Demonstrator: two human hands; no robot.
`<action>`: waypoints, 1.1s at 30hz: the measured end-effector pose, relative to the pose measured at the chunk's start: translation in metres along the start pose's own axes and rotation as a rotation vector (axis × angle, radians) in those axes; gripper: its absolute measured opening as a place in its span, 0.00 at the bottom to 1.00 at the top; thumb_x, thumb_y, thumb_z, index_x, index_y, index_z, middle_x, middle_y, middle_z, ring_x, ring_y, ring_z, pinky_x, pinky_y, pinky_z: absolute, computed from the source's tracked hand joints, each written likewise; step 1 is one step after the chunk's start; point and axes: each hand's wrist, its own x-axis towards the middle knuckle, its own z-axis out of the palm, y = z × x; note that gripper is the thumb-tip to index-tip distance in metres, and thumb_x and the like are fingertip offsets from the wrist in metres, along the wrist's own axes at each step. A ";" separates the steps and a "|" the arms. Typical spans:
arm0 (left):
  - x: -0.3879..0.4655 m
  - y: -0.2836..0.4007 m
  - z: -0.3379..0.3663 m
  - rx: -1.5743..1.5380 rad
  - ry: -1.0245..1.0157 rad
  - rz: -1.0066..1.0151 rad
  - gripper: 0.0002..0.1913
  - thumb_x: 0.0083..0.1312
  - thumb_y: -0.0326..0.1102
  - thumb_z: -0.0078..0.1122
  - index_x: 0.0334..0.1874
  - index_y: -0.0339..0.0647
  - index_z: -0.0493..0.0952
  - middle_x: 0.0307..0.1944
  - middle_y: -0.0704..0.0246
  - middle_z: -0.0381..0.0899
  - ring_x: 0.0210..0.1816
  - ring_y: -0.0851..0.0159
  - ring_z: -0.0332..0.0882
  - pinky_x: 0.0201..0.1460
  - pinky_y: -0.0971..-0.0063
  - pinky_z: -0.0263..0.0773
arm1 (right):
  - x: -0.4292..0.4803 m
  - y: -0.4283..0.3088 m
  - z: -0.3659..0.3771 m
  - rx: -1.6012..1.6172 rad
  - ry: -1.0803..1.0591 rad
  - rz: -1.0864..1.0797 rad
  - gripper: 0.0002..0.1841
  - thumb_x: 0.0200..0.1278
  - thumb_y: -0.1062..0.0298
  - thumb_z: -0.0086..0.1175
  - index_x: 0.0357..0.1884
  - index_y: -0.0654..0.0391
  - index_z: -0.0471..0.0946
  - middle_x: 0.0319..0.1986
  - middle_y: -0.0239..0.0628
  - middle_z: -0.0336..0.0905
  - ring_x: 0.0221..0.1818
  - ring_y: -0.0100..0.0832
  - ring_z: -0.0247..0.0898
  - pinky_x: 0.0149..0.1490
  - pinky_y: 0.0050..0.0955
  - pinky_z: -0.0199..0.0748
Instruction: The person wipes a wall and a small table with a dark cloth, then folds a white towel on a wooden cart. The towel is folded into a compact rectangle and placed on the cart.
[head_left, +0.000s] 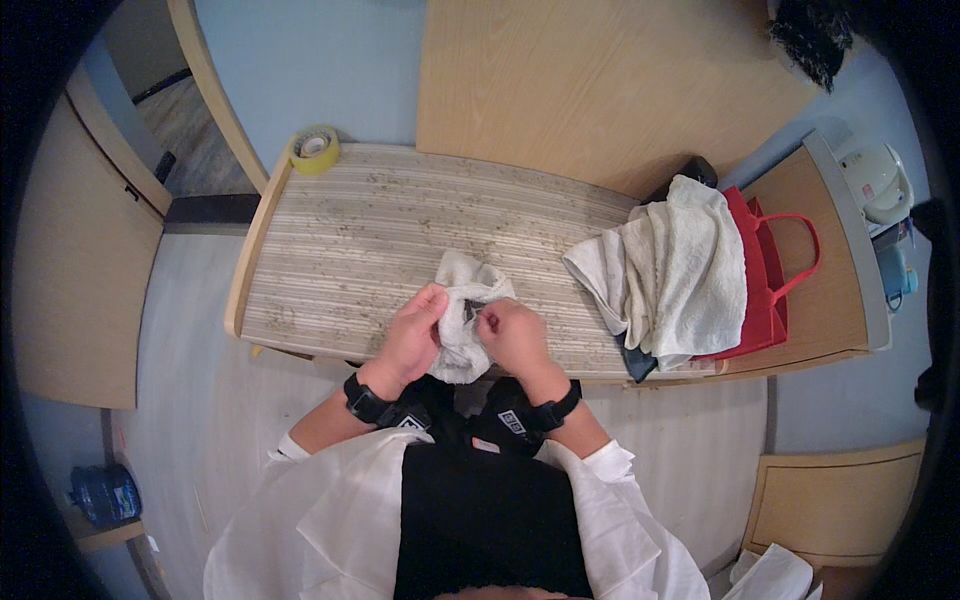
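Note:
A crumpled white terry cloth (463, 346) is bunched over the front edge of a striped tabletop (360, 247). My left hand (412, 334) grips its left side, with the thumb pressed on the fabric. On the other side, my right hand (514, 336) has its fingers curled in against the cloth; what lies between the fingertips is hidden. A small dark thing (472, 307) shows in the fold between both hands, too little of it visible to name. Black bands circle both wrists.
Small brownish specks dot the tabletop. A roll of yellowish tape (315, 148) rests at the back left corner. To the right, folded pale towels (690, 277) lean against a red bag (780, 300). An electric kettle (876, 184) and a blue bottle (895, 271) stand farther right.

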 end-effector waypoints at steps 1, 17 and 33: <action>0.001 0.001 -0.006 -0.006 0.050 0.035 0.11 0.77 0.36 0.46 0.52 0.39 0.73 0.47 0.68 0.79 0.50 0.67 0.76 0.58 0.70 0.70 | -0.002 0.006 -0.005 0.093 0.036 0.019 0.07 0.54 0.68 0.63 0.33 0.58 0.81 0.29 0.41 0.81 0.33 0.41 0.79 0.40 0.36 0.75; -0.016 0.075 -0.096 0.349 0.519 0.440 0.11 0.74 0.35 0.50 0.53 0.39 0.75 0.50 0.66 0.79 0.54 0.64 0.76 0.62 0.66 0.69 | -0.047 0.123 -0.019 0.872 0.468 0.551 0.07 0.72 0.66 0.56 0.40 0.60 0.78 0.27 0.25 0.72 0.31 0.20 0.64 0.39 0.19 0.63; -0.061 0.046 -0.055 1.744 0.482 0.563 0.20 0.58 0.30 0.64 0.54 0.42 0.74 0.56 0.58 0.73 0.58 0.49 0.70 0.63 0.59 0.64 | -0.053 0.044 -0.005 0.107 0.205 -0.002 0.11 0.56 0.74 0.64 0.43 0.57 0.82 0.39 0.40 0.82 0.44 0.39 0.76 0.53 0.34 0.72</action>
